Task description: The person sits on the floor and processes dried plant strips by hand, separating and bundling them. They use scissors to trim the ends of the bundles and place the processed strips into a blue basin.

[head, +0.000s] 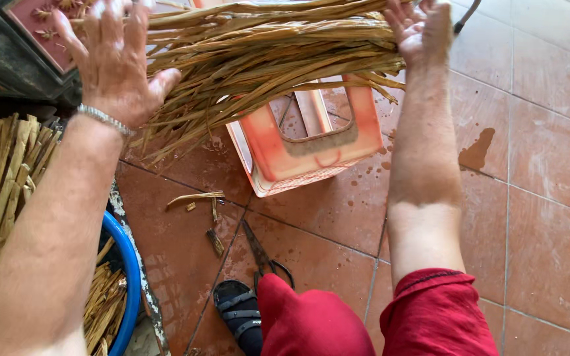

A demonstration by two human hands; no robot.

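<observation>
**Both hands on a bundle of dried leaf strips**

Far left of the hands, below the left forearm, a blue basin (pixel 126 277) holds more dried strips (pixel 1 178), packed upright and loose. The left hand (pixel 115 62) is raised with its fingers spread wide and flat, palm pressed against the near end of the bundle of dried leaf strips (pixel 258 56); it is open, steadying rather than clasping, and a silver bracelet (pixel 103 118) sits on the wrist. The bundle stretches across between the two hands, its frayed tips fanning down just under the left palm. Beneath the bundle's middle stands an orange plastic stool (pixel 311 142), wet-looking on top. On the tiled floor (pixel 536 198) below it, nearer the person, lie a few cut scraps (pixel 199 201) and a pair of scissors (pixel 262 254), beside a dark sandal (pixel 239 313). The right hand (pixel 420 29) rests on the bundle's far end, fingers loosely curled over the strips, not closed tight. Red trousers (pixel 364 320) cover the knees at the bottom.
</observation>
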